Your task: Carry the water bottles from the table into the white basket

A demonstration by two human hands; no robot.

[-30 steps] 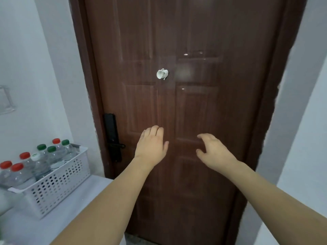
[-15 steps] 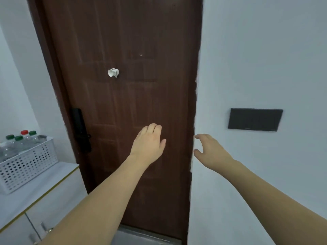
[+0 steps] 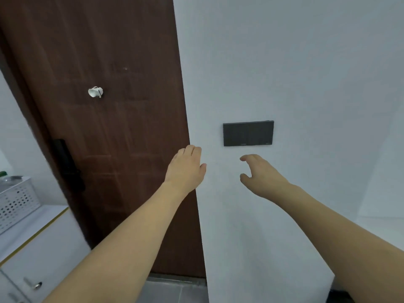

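White basket (image 3: 15,200) sits far left of both empty, spread hands (image 3: 185,169), which risk bumping the wall.

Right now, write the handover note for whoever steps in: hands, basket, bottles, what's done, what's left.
Left hand: empty, fingers loosely extended, raised in front of the dark brown wooden door.
Right hand: empty, fingers open and curled, raised before the white wall, below the dark rectangular switch panel.
White perforated plastic basket: at the far left edge of view, on the white cabinet top; one green bottle cap just shows above it.
Done: some bottles appear to be in the basket; the count cannot be told.
Left: the table is out of view; turn to it, check for remaining bottles, carry any over.
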